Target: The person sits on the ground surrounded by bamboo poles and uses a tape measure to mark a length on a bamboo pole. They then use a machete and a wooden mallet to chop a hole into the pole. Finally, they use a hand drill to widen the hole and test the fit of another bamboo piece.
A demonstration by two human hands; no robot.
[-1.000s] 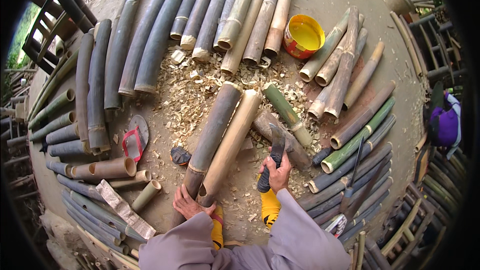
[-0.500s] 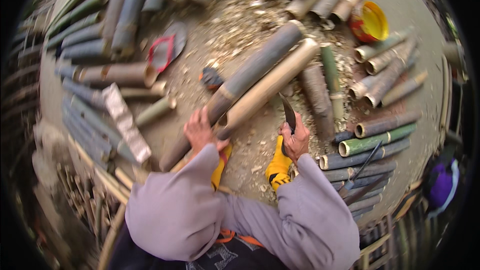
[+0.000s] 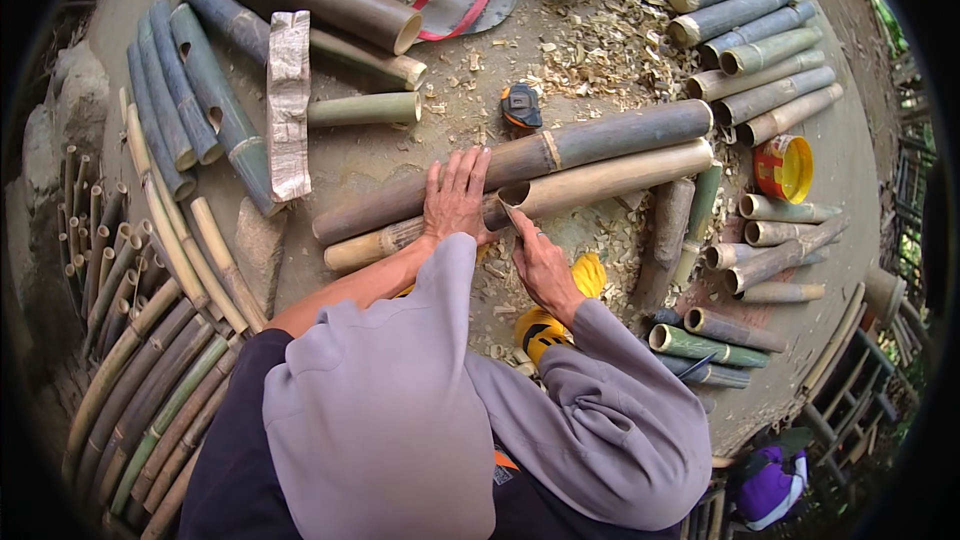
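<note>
The left hand (image 3: 455, 198) lay open and flat, fingers spread, on the two long bamboo poles (image 3: 560, 165) that rested side by side on the ground in front of the person. The right hand (image 3: 540, 265) was closed around a small blade (image 3: 508, 218), its tip touching the cut end of the paler pole. A tape measure (image 3: 521, 106) lay just beyond the poles, among wood shavings (image 3: 600, 40).

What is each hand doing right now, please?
Left hand: open, flat on the dark bamboo pole.
Right hand: closed on a tool at the pale pole's cut end; the tool is mostly hidden.
</note>
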